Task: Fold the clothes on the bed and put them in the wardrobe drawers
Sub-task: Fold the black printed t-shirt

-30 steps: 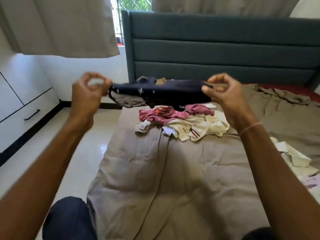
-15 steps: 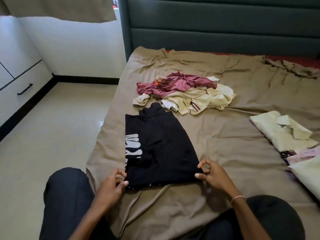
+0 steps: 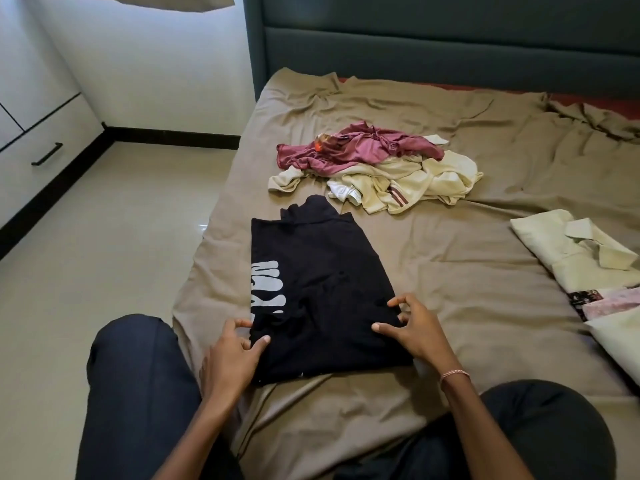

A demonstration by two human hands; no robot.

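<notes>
- Fingers (image 3: 258, 342) of the left hand (image 3: 232, 355) were curled, pinching the near left edge of the black T-shirt (image 3: 318, 289) against the thumb.
- Fingers of the right hand (image 3: 414, 329) were bent and somewhat spread, gripping the shirt's near right edge, with the thumb laid on the cloth.
- Black T-shirt lay flat and partly folded on the bed (image 3: 450, 271), white lettering along its left side.
- Just beyond it sat a loose pile: a maroon garment (image 3: 360, 150) atop a cream garment (image 3: 426, 181).
- A folded pale shirt (image 3: 568, 251) lay to the right.
- Wardrobe drawer (image 3: 41, 133) stood closed, far left; headboard (image 3: 450, 39) stood behind.
</notes>
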